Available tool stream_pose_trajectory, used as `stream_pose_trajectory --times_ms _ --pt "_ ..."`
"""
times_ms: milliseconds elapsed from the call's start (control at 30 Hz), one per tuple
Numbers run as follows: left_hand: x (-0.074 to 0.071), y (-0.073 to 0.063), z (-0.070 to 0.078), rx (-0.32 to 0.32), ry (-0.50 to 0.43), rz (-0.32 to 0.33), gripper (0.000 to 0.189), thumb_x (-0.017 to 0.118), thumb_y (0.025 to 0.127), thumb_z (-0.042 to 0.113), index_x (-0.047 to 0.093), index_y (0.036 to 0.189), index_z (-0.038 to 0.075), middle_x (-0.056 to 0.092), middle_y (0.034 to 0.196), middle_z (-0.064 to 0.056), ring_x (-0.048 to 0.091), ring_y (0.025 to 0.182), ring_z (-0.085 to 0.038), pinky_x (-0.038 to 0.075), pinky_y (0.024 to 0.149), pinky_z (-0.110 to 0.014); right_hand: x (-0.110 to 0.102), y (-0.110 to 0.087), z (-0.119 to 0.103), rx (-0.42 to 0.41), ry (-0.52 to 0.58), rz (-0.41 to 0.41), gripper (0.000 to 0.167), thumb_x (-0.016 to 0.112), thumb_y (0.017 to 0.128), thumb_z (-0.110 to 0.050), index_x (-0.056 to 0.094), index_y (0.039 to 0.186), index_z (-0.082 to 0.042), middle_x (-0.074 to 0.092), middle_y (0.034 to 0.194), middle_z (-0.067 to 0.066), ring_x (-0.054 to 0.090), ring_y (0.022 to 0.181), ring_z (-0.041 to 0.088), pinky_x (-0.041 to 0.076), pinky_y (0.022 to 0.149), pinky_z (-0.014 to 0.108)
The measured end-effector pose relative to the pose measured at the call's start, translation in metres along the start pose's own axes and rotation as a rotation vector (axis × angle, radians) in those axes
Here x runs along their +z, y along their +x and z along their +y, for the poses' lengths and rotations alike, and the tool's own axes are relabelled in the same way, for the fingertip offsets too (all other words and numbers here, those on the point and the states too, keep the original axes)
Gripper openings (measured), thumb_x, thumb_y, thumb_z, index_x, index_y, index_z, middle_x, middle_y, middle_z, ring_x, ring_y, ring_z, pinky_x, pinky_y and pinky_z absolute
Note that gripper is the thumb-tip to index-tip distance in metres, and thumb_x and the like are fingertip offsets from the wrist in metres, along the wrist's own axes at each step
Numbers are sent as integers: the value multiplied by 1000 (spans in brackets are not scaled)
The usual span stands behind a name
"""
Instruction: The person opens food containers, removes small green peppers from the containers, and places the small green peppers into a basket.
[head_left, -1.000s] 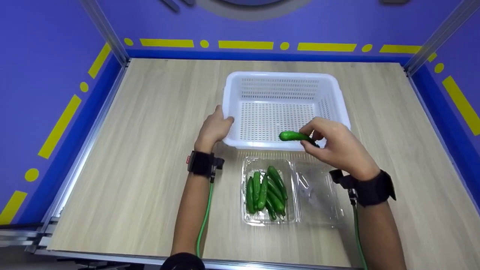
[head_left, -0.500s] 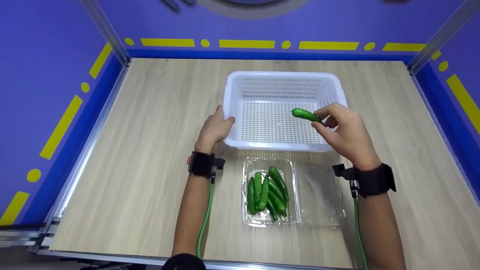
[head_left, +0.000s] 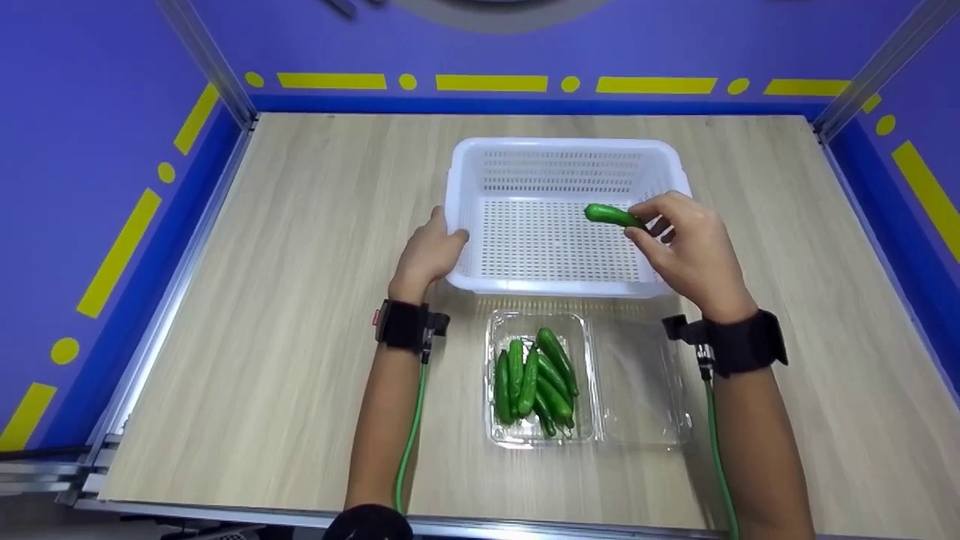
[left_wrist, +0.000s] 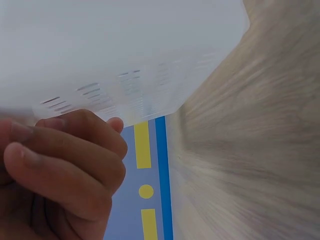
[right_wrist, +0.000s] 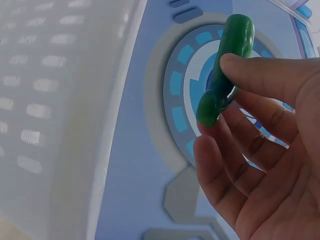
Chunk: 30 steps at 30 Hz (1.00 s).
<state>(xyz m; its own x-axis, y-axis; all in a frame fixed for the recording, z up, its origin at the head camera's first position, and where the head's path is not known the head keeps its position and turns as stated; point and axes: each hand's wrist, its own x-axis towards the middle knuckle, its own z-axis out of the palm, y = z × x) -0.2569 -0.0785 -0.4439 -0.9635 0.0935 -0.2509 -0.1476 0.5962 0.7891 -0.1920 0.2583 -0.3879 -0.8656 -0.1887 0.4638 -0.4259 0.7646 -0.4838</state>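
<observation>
My right hand (head_left: 694, 244) pinches one end of a small cucumber (head_left: 609, 214) between thumb and fingers. It is above the right part of a white plastic basket (head_left: 566, 287). In the right wrist view, the thumb presses on the cucumber (right_wrist: 235, 42), which is apart from the basket wall (right_wrist: 90, 125). At the basket's left side my left hand (head_left: 429, 251) grips the rim, thumb on top. The left wrist view has its curled fingers (left_wrist: 75, 155) by the slotted wall. Several more small cucumbers (head_left: 528, 382) lie in a clear plastic clamshell box (head_left: 491, 442) in front of the basket.
The clamshell's clear lid (head_left: 637, 390) lies folded open to the right. All this stands on a light wooden table (head_left: 300, 300) with blue and yellow panels (head_left: 491, 82) around it. Green cables (head_left: 409, 450) run along both forearms.
My right hand has carried the cucumber away from me and slightly right, from above the basket's front rim to above its interior. The left hand keeps its hold on the basket.
</observation>
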Motion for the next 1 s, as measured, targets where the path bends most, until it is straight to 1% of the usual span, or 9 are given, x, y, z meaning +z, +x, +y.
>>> stream_pose_trajectory --times_ms 100,233,300,367,467,500,800,900,1000 --pt "0 0 -1 -7 -7 -2 52 48 102 30 38 149 10 66 126 -17 69 102 -27 55 86 -44 -1 6 1 15 1 -25 19 79 88 -7 73 106 -4 72 98 9 69 81 19 50 67 16" --pt "1 0 -1 -7 -10 -4 51 49 102 30 39 148 11 66 126 -17 69 101 -27 55 85 -44 -5 13 5 44 -5 -37 21 78 89 -8 72 108 -3 72 100 11 69 81 22 47 68 11" --pt "2 1 -1 -3 -15 -2 51 49 102 30 39 148 11 66 126 -17 69 102 -27 55 86 -44 -6 18 8 63 -10 -39 21 77 90 -9 72 109 -3 72 101 11 69 82 23 48 70 16" --pt "2 2 -1 -2 -19 0 51 49 102 30 39 148 11 66 126 -17 69 102 -27 55 86 -44 -7 23 10 81 -12 -47 21 77 91 -9 72 110 -3 72 101 12 69 84 25 51 73 24" --pt "2 2 0 -6 -21 -3 52 49 102 30 38 149 10 65 127 -17 69 102 -27 55 86 -44 -7 30 13 109 -11 -74 20 76 91 -10 72 110 -2 72 101 13 68 85 26 52 74 34" --pt "2 2 0 -8 -20 -4 52 49 102 30 38 149 10 65 127 -17 69 103 -27 55 86 -44 -6 32 14 117 -11 -85 20 75 92 -10 72 110 -2 72 101 13 68 85 26 52 74 35" --pt "1 1 1 -9 -5 0 56 48 102 29 35 152 8 64 131 -21 69 105 -28 55 87 -44 3 45 23 146 -6 -129 19 74 92 -10 72 110 -3 73 101 13 67 87 28 51 76 39" --pt "3 2 0 -12 -10 7 54 48 102 29 36 151 8 65 130 -20 70 104 -27 56 86 -44 4 51 25 167 -7 -156 20 73 93 -11 72 112 -3 73 103 13 67 89 29 50 77 40" --pt "3 2 -1 -8 -9 10 52 48 102 28 38 149 8 66 126 -19 70 102 -26 56 85 -44 5 56 27 178 -11 -176 20 72 94 -12 72 112 -4 73 105 12 66 89 28 49 76 38"
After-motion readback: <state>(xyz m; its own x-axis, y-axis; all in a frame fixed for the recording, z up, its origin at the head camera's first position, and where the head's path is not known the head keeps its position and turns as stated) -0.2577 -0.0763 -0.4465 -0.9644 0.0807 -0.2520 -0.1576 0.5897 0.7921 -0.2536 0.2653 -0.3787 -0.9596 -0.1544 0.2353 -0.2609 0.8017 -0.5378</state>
